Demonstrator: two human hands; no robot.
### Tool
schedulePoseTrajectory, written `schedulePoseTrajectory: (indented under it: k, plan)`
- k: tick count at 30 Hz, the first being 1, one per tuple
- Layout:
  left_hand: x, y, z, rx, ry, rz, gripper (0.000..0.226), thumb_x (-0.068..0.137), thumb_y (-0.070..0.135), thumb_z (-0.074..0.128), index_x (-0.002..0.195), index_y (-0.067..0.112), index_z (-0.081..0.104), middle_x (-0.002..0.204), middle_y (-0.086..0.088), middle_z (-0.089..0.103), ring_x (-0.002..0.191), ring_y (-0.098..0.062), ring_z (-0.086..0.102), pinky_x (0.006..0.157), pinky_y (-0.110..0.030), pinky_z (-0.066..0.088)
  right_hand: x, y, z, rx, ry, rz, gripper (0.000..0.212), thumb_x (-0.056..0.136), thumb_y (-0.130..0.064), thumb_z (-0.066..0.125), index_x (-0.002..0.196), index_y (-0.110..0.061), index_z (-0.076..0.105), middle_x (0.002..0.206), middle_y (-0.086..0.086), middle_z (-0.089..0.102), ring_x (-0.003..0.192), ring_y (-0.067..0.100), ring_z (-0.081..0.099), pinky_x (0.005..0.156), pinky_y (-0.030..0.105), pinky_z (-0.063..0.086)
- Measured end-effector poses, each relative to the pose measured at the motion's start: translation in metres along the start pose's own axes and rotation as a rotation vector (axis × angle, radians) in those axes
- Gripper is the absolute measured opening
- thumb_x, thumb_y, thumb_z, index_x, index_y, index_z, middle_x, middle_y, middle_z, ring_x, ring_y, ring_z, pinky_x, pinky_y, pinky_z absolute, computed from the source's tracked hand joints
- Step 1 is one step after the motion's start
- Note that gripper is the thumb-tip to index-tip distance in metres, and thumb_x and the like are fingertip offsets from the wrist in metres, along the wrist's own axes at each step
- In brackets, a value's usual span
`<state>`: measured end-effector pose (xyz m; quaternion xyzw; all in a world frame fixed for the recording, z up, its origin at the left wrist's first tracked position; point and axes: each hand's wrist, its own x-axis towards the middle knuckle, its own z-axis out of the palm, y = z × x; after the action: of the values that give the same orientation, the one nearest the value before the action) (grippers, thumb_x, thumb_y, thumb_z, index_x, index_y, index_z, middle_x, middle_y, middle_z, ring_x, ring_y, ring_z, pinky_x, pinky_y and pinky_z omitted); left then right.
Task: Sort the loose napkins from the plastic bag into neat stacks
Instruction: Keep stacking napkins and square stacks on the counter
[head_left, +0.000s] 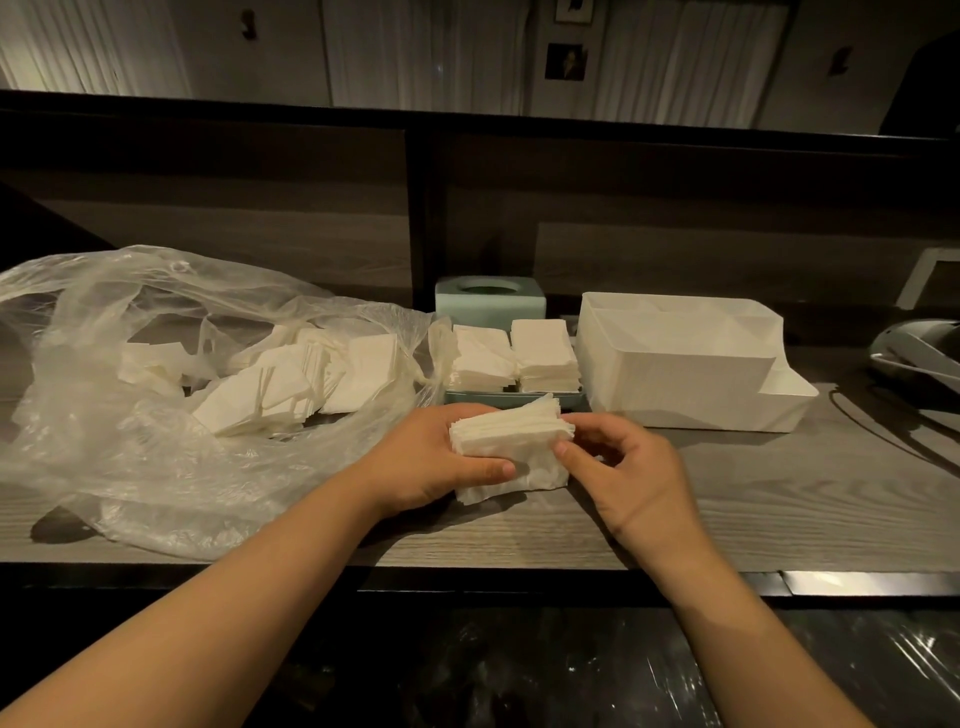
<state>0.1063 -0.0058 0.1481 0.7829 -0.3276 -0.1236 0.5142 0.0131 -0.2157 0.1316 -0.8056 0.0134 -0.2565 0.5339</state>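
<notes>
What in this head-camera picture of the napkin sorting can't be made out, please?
- Head view: how many napkins the held bundle contains; left hand covers its near side.
- Napkins inside the plastic bag: count and order blurred by crumpled film.
- White bin: contents hidden by its walls.
- Grey object at right: cut off by the frame edge.
- Right hand: fingertips' grip partly hidden behind the bundle.

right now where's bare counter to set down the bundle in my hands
Bare wood lies along the counter's front edge, right of your right hand, before the white bin. Crowded: the plastic bag fills the left; stacked napkins fill the green tray behind the bundle.
</notes>
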Motion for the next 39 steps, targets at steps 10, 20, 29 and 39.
schedulePoseTrajectory:
  k: [10, 20, 29, 39]
  plan:
    - [-0.002, 0.001, -0.003, -0.034, -0.067, 0.023, 0.048, 0.079, 0.019, 0.087, 0.123, 0.028, 0.069, 0.114, 0.01, 0.075, 0.108, -0.008, 0.07, 0.091, -0.027, 0.057, 0.003, -0.004, -0.002, 0.041, -0.25, 0.138, 0.073, 0.074, -0.023, 0.089, 0.136, -0.036, 0.053, 0.121, -0.021, 0.061, 0.112, 0.002, 0.061, 0.09, 0.02, 0.056]
    - [0.0, 0.0, -0.003, -0.013, -0.022, -0.015, 0.043, 0.078, 0.023, 0.089, 0.115, 0.023, 0.068, 0.107, 0.005, 0.075, 0.1, -0.009, 0.071, 0.085, -0.027, 0.059, 0.004, -0.005, 0.0, -0.049, -0.209, 0.116, 0.038, 0.078, -0.019, 0.086, 0.108, -0.03, 0.066, 0.102, -0.012, 0.072, 0.098, 0.004, 0.068, 0.088, 0.031, 0.06]
    - [0.0, 0.004, 0.001, -0.03, 0.101, 0.012, 0.066, 0.072, 0.019, 0.093, 0.127, 0.034, 0.059, 0.112, 0.007, 0.074, 0.102, -0.007, 0.071, 0.09, -0.028, 0.058, 0.023, -0.054, -0.005, -0.745, -0.24, -0.235, 0.06, 0.081, -0.069, 0.063, 0.134, -0.042, 0.051, 0.13, -0.018, 0.049, 0.128, 0.011, 0.039, 0.107, 0.037, 0.031]
    - [-0.001, 0.013, -0.001, 0.026, 0.172, 0.01, 0.091, 0.072, 0.025, 0.094, 0.147, 0.039, 0.044, 0.103, 0.008, 0.076, 0.097, -0.008, 0.072, 0.09, -0.024, 0.057, 0.058, -0.08, 0.008, -0.738, -0.584, -0.239, 0.029, 0.088, -0.054, 0.07, 0.111, -0.037, 0.069, 0.101, -0.018, 0.066, 0.096, 0.004, 0.058, 0.092, 0.037, 0.05]
